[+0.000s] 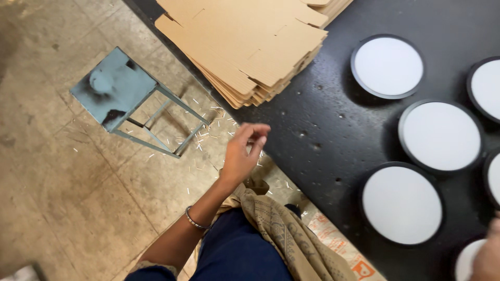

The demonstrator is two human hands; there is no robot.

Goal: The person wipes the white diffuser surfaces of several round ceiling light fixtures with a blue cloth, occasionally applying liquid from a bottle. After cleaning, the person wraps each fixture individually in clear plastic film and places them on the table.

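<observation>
— two hands? what's the left hand [244, 152] doing?
— loosely curled, empty, near the stack of flat brown cardboard sheets [250, 44] on the black table [323, 125].
— right hand [488, 255]?
— can't tell, mostly cut off, beside a round white black-rimmed disc [401, 204].

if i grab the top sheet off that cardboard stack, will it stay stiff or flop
The top sheet is a wide, thin, flat box blank with cut slots and fold lines, so it would probably bend along those when lifted by one edge. It looks light for its size. Its matte surface should not slip, though the fanned stack beneath might shift.
</observation>
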